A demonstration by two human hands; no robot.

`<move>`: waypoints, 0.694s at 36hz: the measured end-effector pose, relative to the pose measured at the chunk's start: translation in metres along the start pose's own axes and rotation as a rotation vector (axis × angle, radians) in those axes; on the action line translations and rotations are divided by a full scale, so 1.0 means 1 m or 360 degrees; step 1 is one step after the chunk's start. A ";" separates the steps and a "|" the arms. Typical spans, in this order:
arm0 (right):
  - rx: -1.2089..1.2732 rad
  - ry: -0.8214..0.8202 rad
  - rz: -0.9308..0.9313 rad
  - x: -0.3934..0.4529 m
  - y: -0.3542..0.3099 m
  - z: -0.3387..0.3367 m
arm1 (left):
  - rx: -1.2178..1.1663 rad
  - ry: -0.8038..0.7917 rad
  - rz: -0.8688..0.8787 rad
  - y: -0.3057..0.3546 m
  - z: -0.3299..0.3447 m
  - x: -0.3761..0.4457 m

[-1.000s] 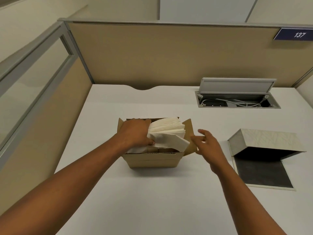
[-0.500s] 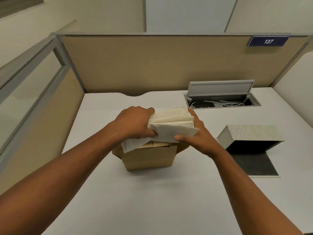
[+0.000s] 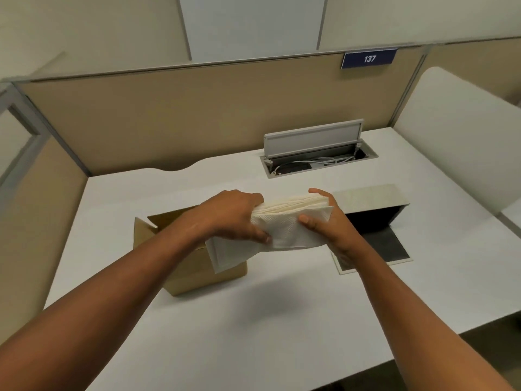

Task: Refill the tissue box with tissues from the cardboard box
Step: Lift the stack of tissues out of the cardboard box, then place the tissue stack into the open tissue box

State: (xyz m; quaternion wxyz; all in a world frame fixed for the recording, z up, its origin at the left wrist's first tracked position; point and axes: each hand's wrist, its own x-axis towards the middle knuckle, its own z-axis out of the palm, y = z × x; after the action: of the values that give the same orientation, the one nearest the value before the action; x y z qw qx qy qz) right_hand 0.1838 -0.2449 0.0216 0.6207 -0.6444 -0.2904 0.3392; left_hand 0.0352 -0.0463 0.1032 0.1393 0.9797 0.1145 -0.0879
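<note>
Holding a thick stack of tissues above the tabletop, between the cardboard box on the left and the tissue box on the right. Left hand at the stack's left end, fingers clamped over its top and thumb under the near edge. Right hand at the right end, fingers wrapped round the far side, thumb pressed on the near face.

Cardboard box: brown, flaps open, standing on the tabletop; inside hidden by the left forearm, contents cannot be told. Tissue box: pale patterned shell, open side dark, interior too dark to read; flat grey base panel lying just near of it.

Stack long axis left to right, left end slightly lower. White, embossed, folded sheets, edges layered at the top. One loose sheet drooping from the left underside, overlapping the cardboard box's near right corner in view.

Far right: open cable tray with wires, lid up.
</note>
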 end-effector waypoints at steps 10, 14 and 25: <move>0.0078 0.0011 0.0154 -0.019 0.023 -0.095 | -0.0210 -0.0295 -0.0091 0.080 0.037 0.064; 0.0095 -0.0014 0.0247 -0.026 0.031 -0.129 | -0.0318 -0.0396 -0.0167 0.104 0.055 0.084; 0.0477 0.0062 0.0541 -0.035 0.059 -0.206 | -0.1698 -0.0485 -0.0453 0.104 0.099 0.107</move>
State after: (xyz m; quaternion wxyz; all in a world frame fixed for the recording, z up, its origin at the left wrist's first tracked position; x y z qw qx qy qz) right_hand 0.3238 -0.4004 -0.0351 0.6488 -0.5912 -0.1120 0.4659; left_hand 0.1492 -0.1509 0.0141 0.6162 0.7250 0.2523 -0.1761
